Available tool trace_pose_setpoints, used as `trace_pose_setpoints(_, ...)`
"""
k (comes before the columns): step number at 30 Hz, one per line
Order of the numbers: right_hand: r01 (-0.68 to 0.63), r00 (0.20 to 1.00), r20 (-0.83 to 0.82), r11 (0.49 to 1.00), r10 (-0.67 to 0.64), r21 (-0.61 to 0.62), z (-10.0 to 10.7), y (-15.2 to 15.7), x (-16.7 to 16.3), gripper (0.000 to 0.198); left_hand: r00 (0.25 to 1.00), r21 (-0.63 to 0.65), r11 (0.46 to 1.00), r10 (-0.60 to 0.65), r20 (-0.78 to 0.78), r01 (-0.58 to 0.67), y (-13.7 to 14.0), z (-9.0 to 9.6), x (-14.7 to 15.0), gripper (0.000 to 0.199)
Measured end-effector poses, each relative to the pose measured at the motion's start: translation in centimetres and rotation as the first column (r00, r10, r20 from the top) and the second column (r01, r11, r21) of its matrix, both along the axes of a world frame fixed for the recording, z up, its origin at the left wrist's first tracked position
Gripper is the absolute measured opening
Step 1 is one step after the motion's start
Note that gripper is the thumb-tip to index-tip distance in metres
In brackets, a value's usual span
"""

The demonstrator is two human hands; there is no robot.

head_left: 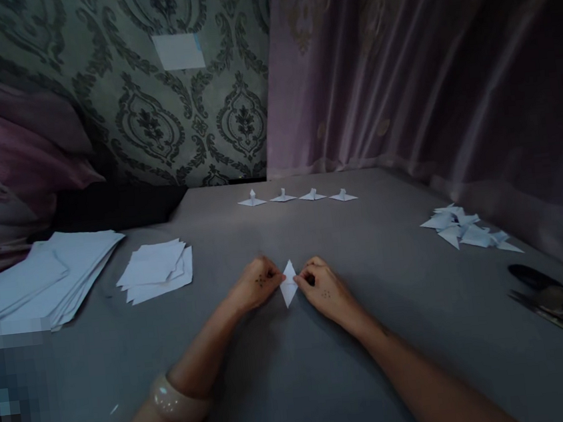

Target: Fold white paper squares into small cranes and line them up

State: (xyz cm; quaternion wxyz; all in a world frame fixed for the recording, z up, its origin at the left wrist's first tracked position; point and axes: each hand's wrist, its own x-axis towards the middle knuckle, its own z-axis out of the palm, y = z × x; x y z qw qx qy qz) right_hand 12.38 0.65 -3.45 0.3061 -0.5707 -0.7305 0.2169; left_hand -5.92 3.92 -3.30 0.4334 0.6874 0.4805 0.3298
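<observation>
A small diamond-shaped piece of folded white paper (pixel 289 289) is held between my two hands, just above or on the grey surface; I cannot tell which. My left hand (pixel 259 282) pinches its left corner between thumb and fingers. On the opposite corner, my right hand (pixel 321 286) has a similar closed pinch. One point of the paper faces away from me and the longer one faces toward me. A pale bangle (pixel 178 400) circles my left forearm.
Several folded paper figures (pixel 313 195) stand in a row at the back. More folded pieces (pixel 464 226) are heaped at right, near dark-handled tools (pixel 546 287). Small paper squares (pixel 154 265) and larger sheets (pixel 73 266) lie left. A curtain (pixel 371 60) hangs behind the grey surface (pixel 280 386).
</observation>
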Motion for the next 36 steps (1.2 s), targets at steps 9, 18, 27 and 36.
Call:
trace_pose_setpoints(9, -0.102, 0.977, 0.189, 0.994, 0.094, 0.033, 0.9, -0.8, 0.0, 0.011, 0.833, 0.276, 0.937, -0.028, -0.553, 0.215, -1.3, 0.4, 1.2, 0.011)
trace_pose_setpoints(18, -0.256, 0.85, 0.474, 0.967, 0.23, -0.009, 2.5, -3.0, 0.9, 0.031, 0.543, 0.17, 0.916, -0.06, -0.837, 0.363, -4.4, 4.9, 3.6, 0.025)
trace_pose_setpoints(27, -0.145, 0.917, 0.369, 0.989, 0.15, -0.041, 2.6, -2.5, 1.6, 0.031, 0.418, 0.143, 0.919, -0.026, -0.908, 0.367, -5.7, 4.9, 5.2, 0.027)
trace_pose_setpoints(36, -0.095, 0.95, 0.301, 0.995, 0.086, 0.017, 1.8, -2.5, 1.2, 0.029, 0.472, 0.199, 0.949, 0.062, -0.88, 0.246, -5.3, 4.5, 5.1, 0.027)
